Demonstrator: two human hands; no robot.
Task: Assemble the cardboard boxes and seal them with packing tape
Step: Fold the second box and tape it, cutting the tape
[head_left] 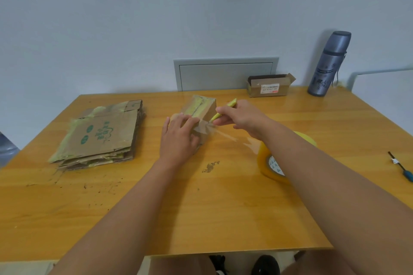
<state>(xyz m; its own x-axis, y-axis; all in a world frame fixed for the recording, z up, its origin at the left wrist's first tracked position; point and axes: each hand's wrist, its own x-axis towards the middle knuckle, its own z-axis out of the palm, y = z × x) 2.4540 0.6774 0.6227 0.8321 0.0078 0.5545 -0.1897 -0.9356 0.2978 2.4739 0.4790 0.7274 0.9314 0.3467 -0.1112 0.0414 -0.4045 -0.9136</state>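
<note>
Left hand [178, 135] presses box [202, 108] (taped); right hand [240, 116] grips cutter [223, 110] beside it.

Hands [178, 138] on taped box [202, 107]

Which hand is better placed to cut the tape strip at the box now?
Probably the right hand: it already holds the yellow cutter with its tip at the tape strip by the box. The left hand presses on the box.
</note>
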